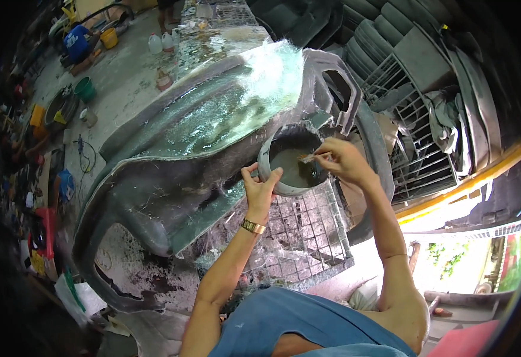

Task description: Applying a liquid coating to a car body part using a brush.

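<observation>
The fingers [270, 175] of the left hand [259, 189] are curled over the near rim of a grey round tub [266, 160], thumb on the outside and fingertips hooked at the lip, so the hand is closed on the tub's edge. The fingers [326, 156] of the right hand [343, 160] are pinched tight round the handle of a small brush [311, 157], whose pale tip points into the tub, over the murky brown liquid [290, 166] that fills it. Whether the bristles are actually touching the liquid I cannot tell from here.

A gold-coloured watch [253, 226] sits on the left wrist. The tub is held just above a wire-grid surface [308, 238] crusted with dried splashes, and right beside the end of a big dark moulded shell [153, 196], shaped like a car bumper, that stretches away to the left. A patch of glassy, pale green fibre matting [236, 101] lies wet and shiny across the top of that shell.

Further out, on the concrete floor [123, 77], stand a green bucket [85, 89], a yellow bucket [110, 38] and a couple of clear plastic jugs [155, 43]. A person in a blue shirt [77, 43] crouches at the far end. To the right, stacked grey moulded panels [385, 35] and a white metal rack [415, 125] lean together.
</observation>
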{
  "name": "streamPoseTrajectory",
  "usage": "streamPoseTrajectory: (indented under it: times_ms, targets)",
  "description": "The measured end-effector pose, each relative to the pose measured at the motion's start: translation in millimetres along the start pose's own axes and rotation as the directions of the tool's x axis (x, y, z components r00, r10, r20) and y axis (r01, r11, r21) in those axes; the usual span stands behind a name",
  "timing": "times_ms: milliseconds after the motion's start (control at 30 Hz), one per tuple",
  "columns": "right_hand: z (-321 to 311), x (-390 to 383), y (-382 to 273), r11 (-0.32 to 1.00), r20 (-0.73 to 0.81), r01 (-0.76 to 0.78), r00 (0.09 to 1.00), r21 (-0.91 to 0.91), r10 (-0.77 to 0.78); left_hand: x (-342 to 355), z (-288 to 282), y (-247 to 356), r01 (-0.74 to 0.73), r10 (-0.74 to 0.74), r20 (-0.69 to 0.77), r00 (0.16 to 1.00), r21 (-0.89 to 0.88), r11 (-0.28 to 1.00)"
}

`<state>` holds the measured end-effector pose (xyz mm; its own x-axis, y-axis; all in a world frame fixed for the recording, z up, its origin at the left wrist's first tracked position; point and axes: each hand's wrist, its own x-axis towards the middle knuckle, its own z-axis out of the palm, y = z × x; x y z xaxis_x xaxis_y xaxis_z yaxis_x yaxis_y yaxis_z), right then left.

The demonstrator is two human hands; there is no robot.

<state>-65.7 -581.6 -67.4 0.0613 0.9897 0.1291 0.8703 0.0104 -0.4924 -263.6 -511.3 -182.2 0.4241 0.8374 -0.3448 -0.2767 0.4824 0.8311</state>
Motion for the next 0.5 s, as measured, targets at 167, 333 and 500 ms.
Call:
streamPoseTrajectory:
  times_ms: [167,333,500]
  targets:
    - [-5.4,16.0,38.0,0.907,-0.014,-0.142,0.987,0.397,0.161,8.2,11.3,-2.3,-0.038,0.038,0.008,0.999,-0.052,0.998]
    - [-72.2,69.3,60.2,0.871,-0.178,-0.08,0.966,0.485,0.189,6.4,10.9,-3.6,-0.01,0.012,0.029,1.0,-0.053,0.999]
    - [-19.9,157.3,54.1,0.929,-0.272,0.096,0.962,0.356,0.005,-0.8,-3.0,-9.8,0.002,-0.004,0.046,0.999,0.042,0.999]
